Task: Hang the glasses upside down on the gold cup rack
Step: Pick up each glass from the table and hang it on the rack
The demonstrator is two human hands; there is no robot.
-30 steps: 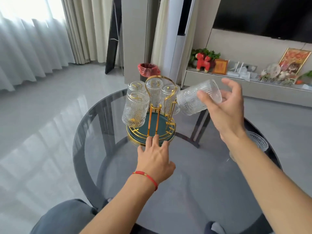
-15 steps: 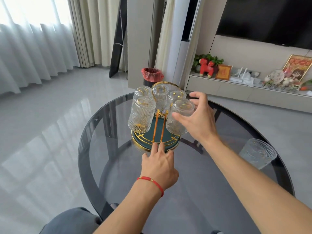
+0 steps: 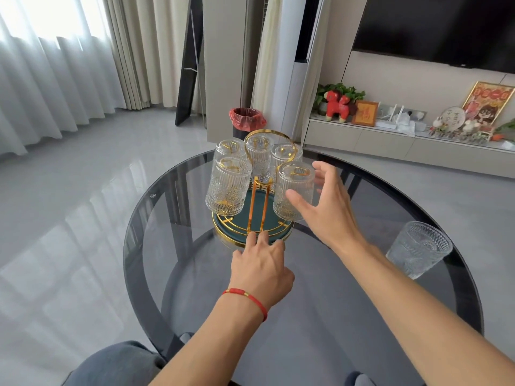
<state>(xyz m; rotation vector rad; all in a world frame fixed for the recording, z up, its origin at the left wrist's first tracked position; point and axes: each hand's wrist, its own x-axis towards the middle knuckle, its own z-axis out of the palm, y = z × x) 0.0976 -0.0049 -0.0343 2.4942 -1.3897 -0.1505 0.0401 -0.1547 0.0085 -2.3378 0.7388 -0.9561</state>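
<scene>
- At the table's [image 3: 172, 274] far side, near 12 o'clock from me, stands the gold cup rack [image 3: 257, 210] with five glasses hung mouth down on it. The nearest right one, the front-right glass [image 3: 294, 190], is just beside my right hand [image 3: 323, 210].
- My right hand is spread wide, fingers apart, holding nothing. The thumb looks very close to the glass wall, but I cannot tell if it touches.
- My left hand [image 3: 260, 270] lies flat at 6 o'clock of the rack. Two fingertips press the rim of the green base tray [image 3: 274, 227], and it grips nothing.
- One more glass, the last glass [image 3: 419, 253], stands upright at about 4 o'clock from the rack, close to the table edge.
- Risk: if I pull my right hand back carelessly, the thumb could knock the front-right glass and swing it against its neighbour. Glass on glass may chip.
- Risk: the rack looks heavily loaded on top. If I lift my left fingers too soon, I think a push may slide it on the smooth table.
- Risk: when I reach toward 4 o'clock, my forearm could sweep the last glass off the edge.
- Hard to see: the pegs inside the glasses are only gold glints, so I cannot confirm how well each one sits.
- Whether a free peg is left for the last glass is hidden behind the glasses.
</scene>
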